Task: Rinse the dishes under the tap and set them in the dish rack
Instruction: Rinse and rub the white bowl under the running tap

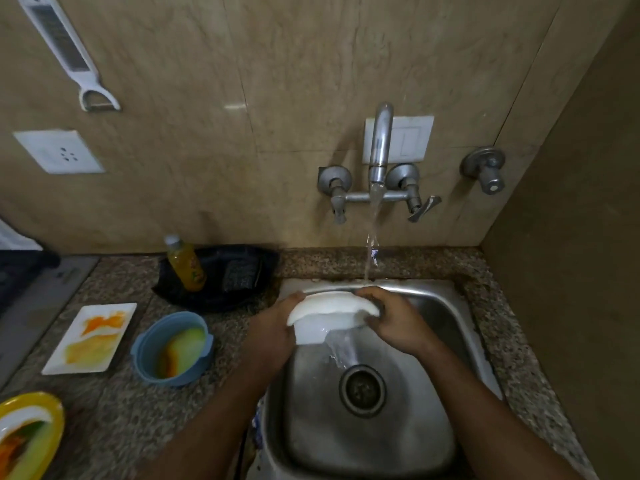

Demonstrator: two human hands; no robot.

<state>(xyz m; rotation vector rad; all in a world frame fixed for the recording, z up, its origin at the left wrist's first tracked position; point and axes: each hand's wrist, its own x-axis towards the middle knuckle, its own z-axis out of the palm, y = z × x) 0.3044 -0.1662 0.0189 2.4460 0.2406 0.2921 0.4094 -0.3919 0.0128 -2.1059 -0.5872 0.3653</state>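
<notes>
Right now I have a white bowl [329, 315] tilted over the sink [433, 306], directly under the running tap [380, 147]. My left hand [273, 327] is closed around its left rim and side, and my right hand [394, 318] is closed over the right rim, so both hands grip the same bowl. The stream lands near the far edge of the bowl, and water pours off the lower lip toward the drain [362, 389].

By my judgement the task is at an early stage. This bowl is mid-rinse and has not yet gone anywhere. Three soiled pieces wait on the worktop [242, 327] to my left: a white rectangular plate [90, 337] streaked with orange and yellow residue, a blue bowl [173, 348] just beside it with greenish and orange smears inside, and a yellow plate [29, 433] at the near left edge, only partly in view, also dirty. All three sit apart from the sink and look untouched by water.

I cannot see a dish rack from this view, so I cannot say whether anything has been set in it. A black tray [221, 275] behind the blue bowl holds a yellow bottle [185, 266].
</notes>
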